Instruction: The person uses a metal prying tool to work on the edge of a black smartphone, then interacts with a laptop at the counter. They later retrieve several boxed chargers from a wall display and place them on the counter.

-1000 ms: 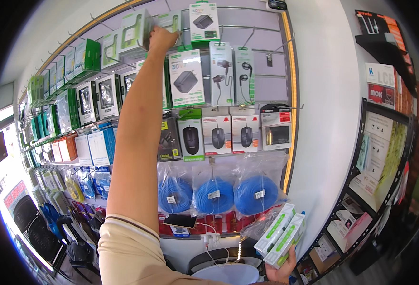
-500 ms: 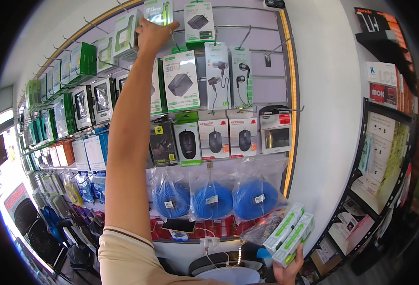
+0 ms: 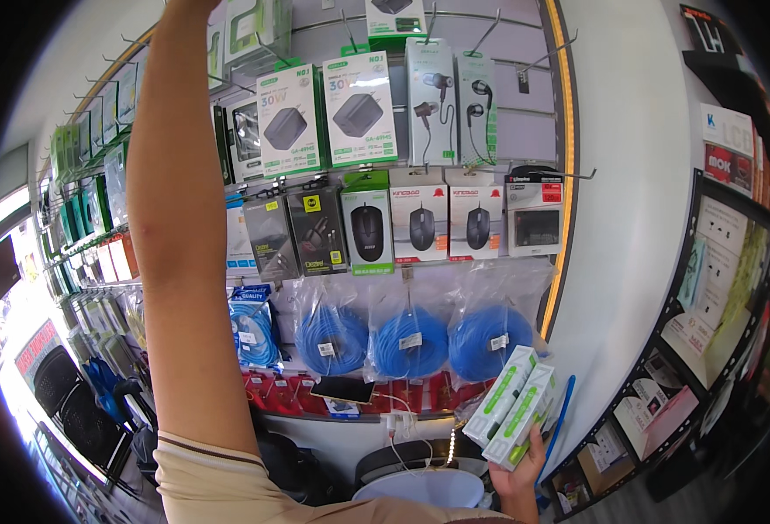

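My left arm stretches up along the display wall. Only the edge of my left hand (image 3: 194, 5) shows at the top of the view; its fingers are cut off. Beside it hang white and green boxes (image 3: 252, 33) on a hook. Down at the lower right, my right hand (image 3: 517, 473) is closed around two slim white and green boxes (image 3: 509, 406), held side by side and tilted. Below the raised hand hang white charger boxes (image 3: 287, 122) with a dark cube pictured on them.
Earphone packs (image 3: 429, 105) and boxed computer mice (image 3: 420, 218) hang at mid-wall. Beneath them are bagged blue cable coils (image 3: 409, 341). Bare metal hooks (image 3: 542, 57) jut out at the upper right. A dark shelf rack (image 3: 683, 288) stands on the right, and a round white surface (image 3: 420, 489) lies below.
My left hand has moved up and leftward, mostly out of view. The view has shifted, so the wall goods sit higher and more to the right. My right hand keeps the two boxes.
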